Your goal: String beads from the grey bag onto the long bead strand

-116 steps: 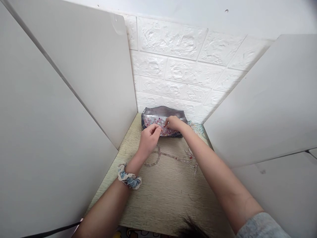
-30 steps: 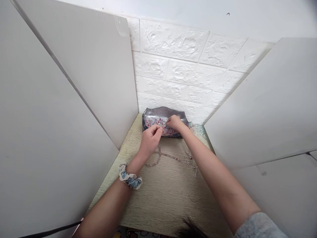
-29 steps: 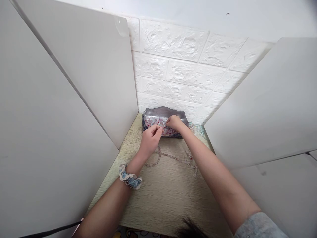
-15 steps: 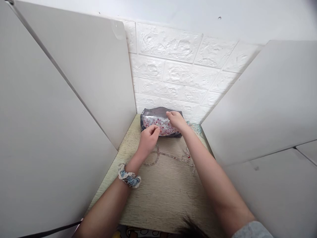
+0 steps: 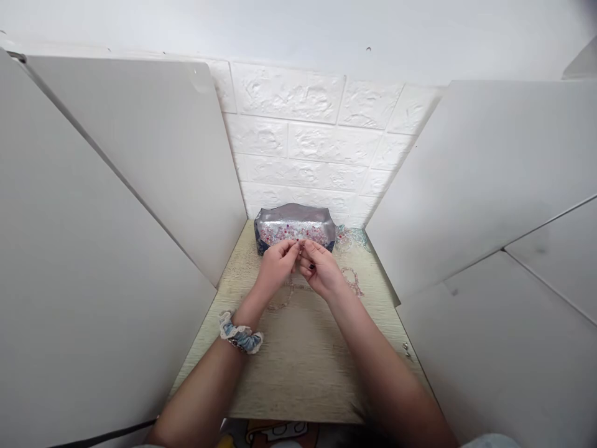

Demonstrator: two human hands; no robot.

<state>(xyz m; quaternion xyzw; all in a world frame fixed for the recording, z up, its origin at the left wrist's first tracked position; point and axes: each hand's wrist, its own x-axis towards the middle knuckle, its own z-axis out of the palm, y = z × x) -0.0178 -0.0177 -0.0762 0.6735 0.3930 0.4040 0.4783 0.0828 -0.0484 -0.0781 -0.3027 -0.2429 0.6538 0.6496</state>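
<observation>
My left hand (image 5: pixel 278 262) and my right hand (image 5: pixel 319 266) meet fingertip to fingertip in front of a dark pouch. Each is pinched closed, and between them is something small that I cannot make out, with a tiny red spot. The pouch (image 5: pixel 293 214) has a clear front and is full of pink, red and clear beads. A beaded strand (image 5: pixel 281 305) curves over the table below my hands, partly hidden by them, and a looped end (image 5: pixel 353 280) shows to the right. A blue scrunchie (image 5: pixel 240 334) circles my left wrist.
Teal and clear beads (image 5: pixel 355 238) lie right of the pouch. White panels flank the wooden table (image 5: pixel 298 367) on the left (image 5: pixel 163 155) and right (image 5: pixel 466 186), with a white brick-patterned wall (image 5: pixel 308 140) behind. Small metal pieces (image 5: pixel 406 350) are at the right edge.
My right hand has come down and left from over the pouch to meet my left hand, which stays nearly in place. The camera view has shifted, so the pouch appears slightly further left.
</observation>
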